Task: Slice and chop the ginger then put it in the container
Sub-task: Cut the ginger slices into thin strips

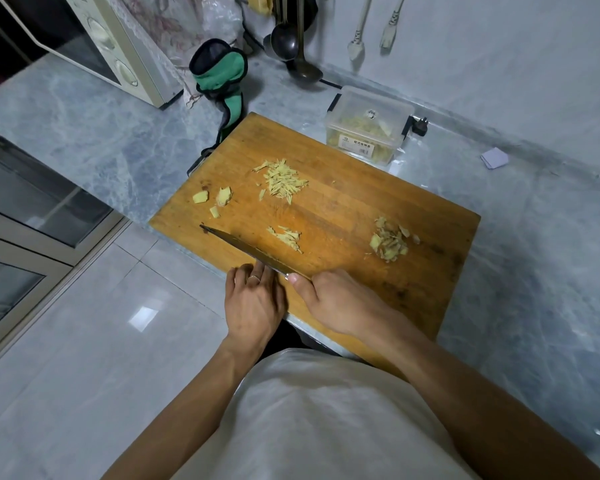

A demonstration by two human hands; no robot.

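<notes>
Here, the right hand (340,303) is gripping the handle of a knife (243,249), its blade lying across the near left part of the wooden cutting board (361,202). The left hand (253,303) is resting its straight fingers against the blade, holding nothing. Ginger slivers (283,180), chunks (219,199) and peelings (390,242) are lying on the board; the clear container (368,124), partly filled, is standing just beyond its far edge.

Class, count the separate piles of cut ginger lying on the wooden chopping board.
3: a large pile of ginger strips at the far middle, a small pile of strips beside the knife blade, and a heap of ginger trimmings on the right. Three loose chunks lie left.
</notes>
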